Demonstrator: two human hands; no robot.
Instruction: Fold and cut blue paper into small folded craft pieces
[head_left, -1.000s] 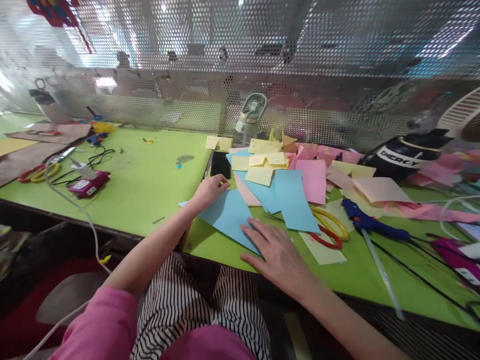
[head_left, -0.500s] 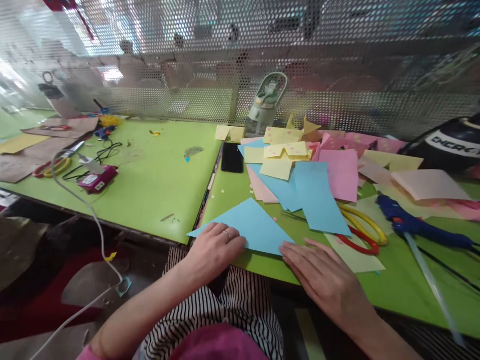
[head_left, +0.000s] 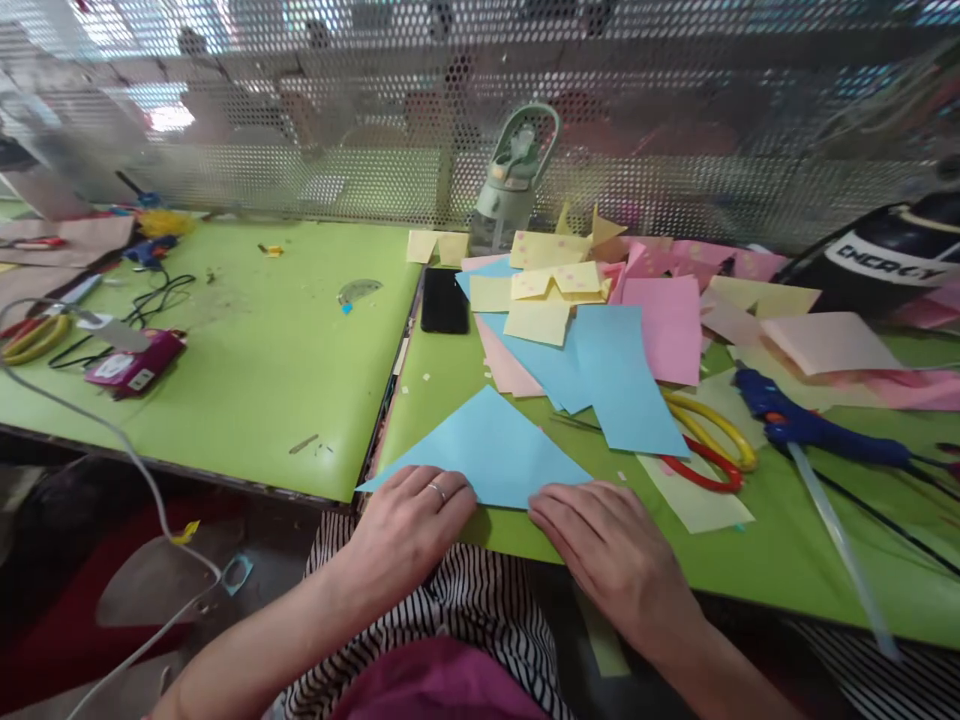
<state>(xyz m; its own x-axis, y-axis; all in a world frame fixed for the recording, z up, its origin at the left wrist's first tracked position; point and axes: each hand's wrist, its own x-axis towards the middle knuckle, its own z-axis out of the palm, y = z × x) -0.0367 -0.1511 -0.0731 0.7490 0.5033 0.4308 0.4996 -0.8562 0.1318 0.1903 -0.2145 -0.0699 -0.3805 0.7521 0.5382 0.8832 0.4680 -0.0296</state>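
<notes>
A sheet of blue paper (head_left: 487, 440), folded into a triangle, lies along the table's front edge with its point facing away from me. My left hand (head_left: 420, 515) rests on its left part, fingers laid over the folded edge; a ring shows on one finger. On the right part my right hand (head_left: 604, 530) lies flat, its fingers side by side on the same edge. Neither hand lifts the paper. Scissors (head_left: 716, 440) with yellow and red handles lie to the right, partly under another blue sheet (head_left: 626, 380).
A phone (head_left: 444, 300) and a green-lidded bottle (head_left: 510, 185) stand behind the paper. Yellow and pink paper pieces (head_left: 671, 330) are heaped right of them. A blue glue gun (head_left: 817, 420) with a glue stick lies at right. A purple power adapter (head_left: 135, 362) sits left on the green table (head_left: 285, 330).
My right hand has slid left along the folded edge, toward my left hand. My left hand stays on the left part. The view has shifted slightly to the right.
</notes>
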